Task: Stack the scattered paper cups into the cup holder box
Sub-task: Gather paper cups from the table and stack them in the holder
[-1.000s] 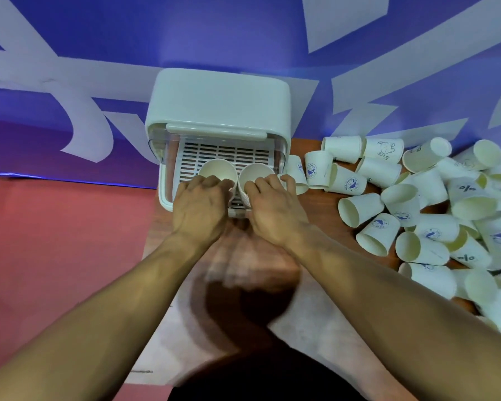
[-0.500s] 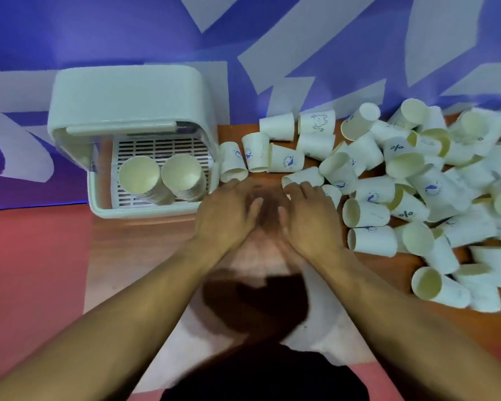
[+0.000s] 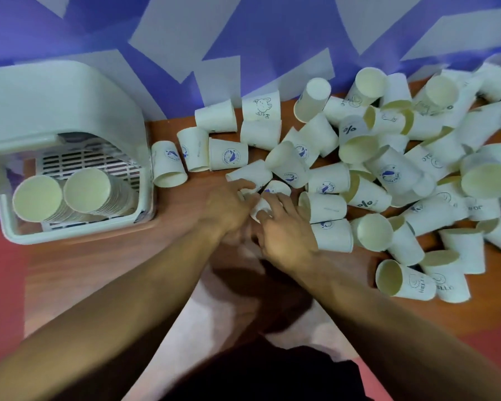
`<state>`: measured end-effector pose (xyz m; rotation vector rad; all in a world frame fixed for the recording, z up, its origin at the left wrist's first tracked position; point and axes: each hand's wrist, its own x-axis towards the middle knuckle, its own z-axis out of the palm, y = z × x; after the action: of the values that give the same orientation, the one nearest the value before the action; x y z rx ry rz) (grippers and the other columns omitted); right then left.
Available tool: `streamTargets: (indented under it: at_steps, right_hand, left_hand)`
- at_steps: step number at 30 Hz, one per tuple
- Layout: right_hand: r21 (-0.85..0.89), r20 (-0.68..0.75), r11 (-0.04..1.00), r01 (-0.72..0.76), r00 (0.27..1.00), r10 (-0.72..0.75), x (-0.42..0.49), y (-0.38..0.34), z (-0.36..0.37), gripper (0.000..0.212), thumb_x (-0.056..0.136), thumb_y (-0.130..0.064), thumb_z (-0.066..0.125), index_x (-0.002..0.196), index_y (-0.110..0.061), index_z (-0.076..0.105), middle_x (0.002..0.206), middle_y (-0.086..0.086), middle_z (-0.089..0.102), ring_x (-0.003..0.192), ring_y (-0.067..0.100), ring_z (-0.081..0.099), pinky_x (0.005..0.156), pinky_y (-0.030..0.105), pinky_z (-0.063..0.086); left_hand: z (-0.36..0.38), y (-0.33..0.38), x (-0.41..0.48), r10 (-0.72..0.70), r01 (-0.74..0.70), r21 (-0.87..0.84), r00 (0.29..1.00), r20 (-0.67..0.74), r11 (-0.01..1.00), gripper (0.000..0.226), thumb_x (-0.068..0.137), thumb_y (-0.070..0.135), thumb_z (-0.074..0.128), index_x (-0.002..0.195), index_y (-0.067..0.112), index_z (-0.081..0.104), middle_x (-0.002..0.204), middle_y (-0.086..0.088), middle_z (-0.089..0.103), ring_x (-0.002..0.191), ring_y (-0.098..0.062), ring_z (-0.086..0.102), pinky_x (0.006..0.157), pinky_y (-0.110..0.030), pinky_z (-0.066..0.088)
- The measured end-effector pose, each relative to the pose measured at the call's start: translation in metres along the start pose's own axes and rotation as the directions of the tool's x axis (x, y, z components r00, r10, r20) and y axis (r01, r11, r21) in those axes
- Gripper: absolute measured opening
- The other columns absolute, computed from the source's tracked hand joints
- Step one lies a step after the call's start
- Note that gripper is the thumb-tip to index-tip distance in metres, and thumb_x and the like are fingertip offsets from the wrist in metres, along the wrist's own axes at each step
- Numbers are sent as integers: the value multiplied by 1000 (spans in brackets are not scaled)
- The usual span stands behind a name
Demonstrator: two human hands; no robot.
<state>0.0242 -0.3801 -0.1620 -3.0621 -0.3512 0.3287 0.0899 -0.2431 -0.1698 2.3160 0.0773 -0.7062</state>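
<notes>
We see a brown wooden table [image 3: 99,270] meeting a blue-violet backdrop [image 3: 272,30] marked with pale angular shapes — blocks and slanted bands. Left of the table lies a red surface [image 3: 0,285] (floor or mat, we cannot tell). A pale sheet [image 3: 171,337] covers the table's near edge, with dark clothing [image 3: 258,374] below it.

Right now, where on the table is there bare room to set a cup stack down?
Bare brown wooden table in front of the white plastic cup holder box, and a strip between that box and the left hand. Crowded: the heap of white paper cups filling the table right of that hand.
</notes>
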Motion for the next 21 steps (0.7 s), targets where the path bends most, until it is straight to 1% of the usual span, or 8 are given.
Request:
streamTargets:
  at_steps: [3, 5, 7, 9, 13, 16, 19, 21]
  right_hand:
    - [-23, 12, 1000, 8, 1000, -8, -1, 0, 3, 20, 68, -29, 74, 83, -16, 74, 128, 6, 58, 119, 30, 50, 95, 48, 21]
    - [-37, 23, 999, -6, 1000, 6, -3, 0, 3, 21, 67, -30, 75, 82, -15, 75, 128, 5, 58, 119, 29, 50, 90, 46, 25]
    - [-4, 18, 1000, -15, 1000, 15, -5, -2, 2, 32, 66, -29, 75, 93, -12, 74, 128, 6, 58, 118, 32, 50, 91, 49, 32]
    - [61, 7, 998, -13, 1000, 13, -7, -6, -2, 45, 67, -28, 71, 105, -5, 69, 130, 10, 56, 118, 36, 48, 93, 50, 41]
    - [83, -10, 996, -37, 999, 38, -16, -22, -18, 61, 60, -33, 72, 112, -1, 64, 128, 7, 54, 111, 30, 49, 84, 41, 46]
    - [75, -38, 993, -93, 995, 96, -24, -36, -27, 70, 50, -34, 80, 111, -3, 65, 125, 4, 57, 106, 27, 54, 75, 37, 49]
    - [87, -17, 986, -145, 989, 147, -24, -42, -29, 77, 50, -41, 84, 113, -2, 64, 124, 7, 58, 105, 27, 56, 79, 35, 50]
    - [94, 9, 983, -156, 988, 156, -22, -44, -31, 78, 56, -40, 82, 119, -1, 59, 128, 10, 54, 110, 30, 52, 85, 40, 49]
  left_hand:
    - [5, -1, 3, -24, 23, -51, 999, -27, 998, 20, 90, 38, 64, 107, 29, 70, 108, 4, 68, 93, -10, 58, 73, -15, 36]
    - [7, -3, 1, -45, 40, -83, 998, -53, 996, 6, 88, 36, 67, 91, 33, 70, 93, 4, 70, 84, -12, 62, 68, -21, 42]
    - [6, -5, -4, -53, 46, -79, 995, -84, 996, 8, 86, 34, 67, 79, 35, 66, 87, 4, 70, 83, -15, 65, 72, -28, 50]
    - [2, -7, -13, -54, 49, -35, 990, -134, 998, 11, 84, 37, 66, 73, 35, 64, 86, 4, 70, 83, -17, 65, 72, -33, 53]
    - [-13, -9, -34, -30, 46, 64, 973, -227, 997, 9, 83, 36, 64, 75, 31, 62, 87, 3, 64, 78, -18, 59, 60, -26, 36]
    - [-26, -14, -51, 22, 19, 142, 959, -282, 990, 7, 84, 34, 64, 81, 28, 65, 92, 5, 60, 71, -14, 52, 54, -24, 30]
    - [-36, -25, -68, 45, 6, 169, 955, -294, 986, 7, 87, 33, 64, 88, 26, 66, 90, 1, 59, 71, -17, 56, 60, -25, 33]
    - [-43, -33, -79, 85, -28, 178, 944, -319, 984, 6, 86, 29, 66, 90, 25, 65, 91, 1, 59, 75, -21, 61, 62, -24, 33]
